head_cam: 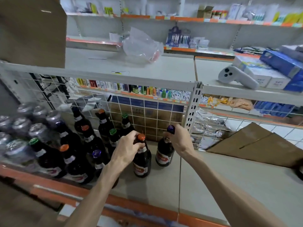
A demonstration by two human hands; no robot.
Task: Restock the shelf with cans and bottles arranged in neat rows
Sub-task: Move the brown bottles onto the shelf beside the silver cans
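A shop aisle of grey metal shelving with orange price rails is being looked down on, and the lower shelf [213, 177] is being restocked. Two dark glass bottles are being handled on it at once. The orange-capped bottle [142, 161] is being gripped round its neck by the left hand [126, 145], fingers curled just under the cap. The purple-capped bottle [164, 153] is being gripped at neck and cap by the right hand [180, 140]. Both are being held upright, side by side; whether their bases are fully down cannot be told.

They are being set just to the right of the standing bottles [85, 145], whose rows are looking somewhat uneven, with the cans [21, 126] grouped at the far left. The step would probably be done best if each bottle were being lowered straight down, labels turned forward, and lined up with the bottle ahead of it before being released. Knocking a neighbour with the left forearm is being risked.

Behind, a wire grid [147, 115] is closing off the back, and flattened cardboard [255, 145] is lying to the right. On the shelf above, a clear plastic bag [142, 45], a white controller [236, 77] and blue boxes [282, 63] are being stored.
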